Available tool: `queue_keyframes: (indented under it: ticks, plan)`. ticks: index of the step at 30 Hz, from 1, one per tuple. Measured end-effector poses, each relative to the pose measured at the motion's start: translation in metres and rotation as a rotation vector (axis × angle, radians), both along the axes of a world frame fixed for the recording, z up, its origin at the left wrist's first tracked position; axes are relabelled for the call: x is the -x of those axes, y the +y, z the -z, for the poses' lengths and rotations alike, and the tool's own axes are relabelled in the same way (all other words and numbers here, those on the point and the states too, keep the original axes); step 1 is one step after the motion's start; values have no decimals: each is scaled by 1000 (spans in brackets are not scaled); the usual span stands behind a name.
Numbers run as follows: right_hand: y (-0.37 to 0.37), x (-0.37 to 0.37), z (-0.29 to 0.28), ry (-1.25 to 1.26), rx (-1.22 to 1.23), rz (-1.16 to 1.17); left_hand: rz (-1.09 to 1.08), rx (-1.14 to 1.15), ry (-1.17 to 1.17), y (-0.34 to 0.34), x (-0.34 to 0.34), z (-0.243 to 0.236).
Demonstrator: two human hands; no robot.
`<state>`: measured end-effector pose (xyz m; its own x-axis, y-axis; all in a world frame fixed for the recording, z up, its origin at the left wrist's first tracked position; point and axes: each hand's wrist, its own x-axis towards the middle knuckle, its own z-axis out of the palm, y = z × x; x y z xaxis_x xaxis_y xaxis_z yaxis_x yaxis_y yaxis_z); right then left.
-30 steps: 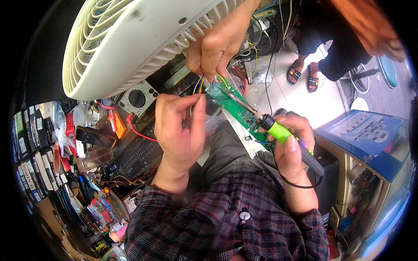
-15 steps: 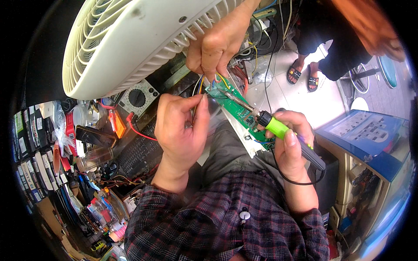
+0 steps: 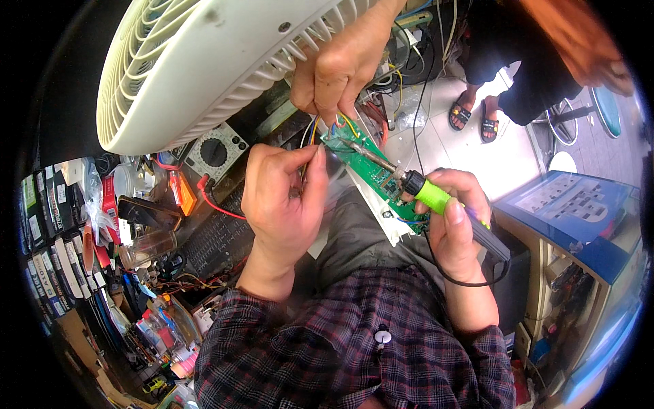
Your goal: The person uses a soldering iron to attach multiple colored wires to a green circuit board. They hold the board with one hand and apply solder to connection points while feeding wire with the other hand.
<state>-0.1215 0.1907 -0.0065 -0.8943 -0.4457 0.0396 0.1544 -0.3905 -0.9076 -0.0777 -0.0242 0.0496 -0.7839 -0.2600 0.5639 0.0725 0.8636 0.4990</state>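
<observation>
At centre, just beyond a plaid-shirted chest, a green circuit board (image 3: 371,167) tilted from far left to near right, seated on a white plastic strip (image 3: 375,211). Right hand (image 3: 456,225) closed around a soldering iron (image 3: 436,198) with a lime-green collar and dark handle, its metal tip laid on the far part of the board; black cord looping down from the handle past the wrist. Left hand (image 3: 283,201) closed in a pinch, thumb and forefinger meeting just left of the board's far end; whatever is pinched too thin to make out. Farther off, another person's hand (image 3: 340,65) reaching down from the top, fingers closed on yellow and blue wires (image 3: 334,123) that run to the board's far end. Behind that hand, a large cream fan grille (image 3: 204,68) filling the upper left. At left, a cluttered counter (image 3: 204,238): a multimeter (image 3: 216,151) with a round dial, a red test lead (image 3: 218,204), a clear jar (image 3: 146,245). At far right, sandalled feet (image 3: 473,116) on a pale tiled floor, and a blue box (image 3: 572,211) on a wooden shelf unit.
</observation>
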Motion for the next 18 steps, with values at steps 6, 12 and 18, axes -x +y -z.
queue_keyframes:
  ticks: [6, 12, 18]
  plan:
    - [-4, 0, 0, -6, 52, 29, 0, 11, -8, 2, 1, -3]
    - [-4, 0, 3, 6, 76, 35, -6, 11, -24, 1, 0, -2]
    - [-4, 0, 1, -10, 76, 36, 4, 20, -10, 0, 1, -1]
